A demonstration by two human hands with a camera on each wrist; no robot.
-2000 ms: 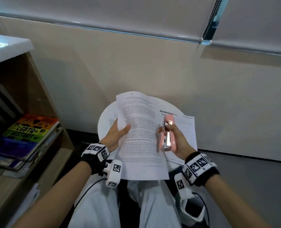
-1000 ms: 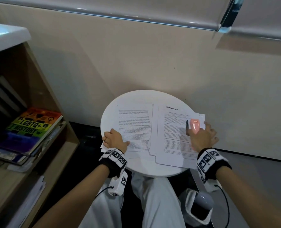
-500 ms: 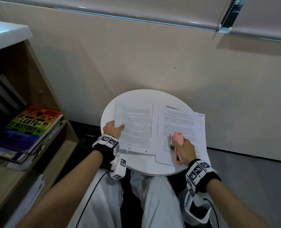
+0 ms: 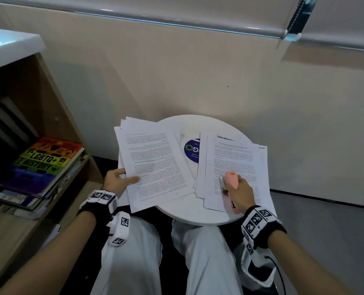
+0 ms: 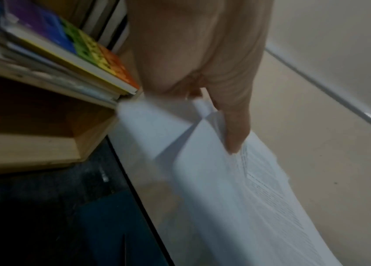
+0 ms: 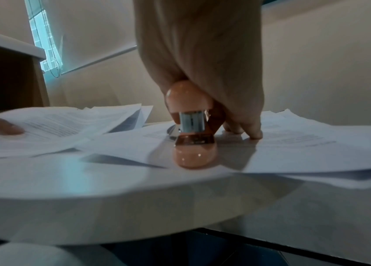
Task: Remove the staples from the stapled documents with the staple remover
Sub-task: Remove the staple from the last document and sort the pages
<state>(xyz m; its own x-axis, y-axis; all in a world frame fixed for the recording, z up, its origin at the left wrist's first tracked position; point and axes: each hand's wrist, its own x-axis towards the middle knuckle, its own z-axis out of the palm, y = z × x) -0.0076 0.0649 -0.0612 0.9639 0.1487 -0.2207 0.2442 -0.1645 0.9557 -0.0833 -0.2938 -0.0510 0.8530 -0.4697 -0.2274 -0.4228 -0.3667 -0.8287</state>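
Left hand (image 4: 118, 181) pinches the left document (image 4: 155, 165); right hand (image 4: 239, 191) grips the pink staple remover (image 4: 232, 182); shelf book (image 4: 42, 165) reads "LGBTQ+ HISTORY".

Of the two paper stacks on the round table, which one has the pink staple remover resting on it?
The right-hand stack: the pink staple remover, held by the right hand, sits on it. The left-hand stack is only gripped at its edge by the left hand.

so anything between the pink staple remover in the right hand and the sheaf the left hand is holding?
Nothing solid. The right hand grips the pink staple remover down on the right-hand stack of printed sheets. The left hand pinches the left sheaf of printed sheets. Between them lies only bare round white tabletop with a blue round sticker.
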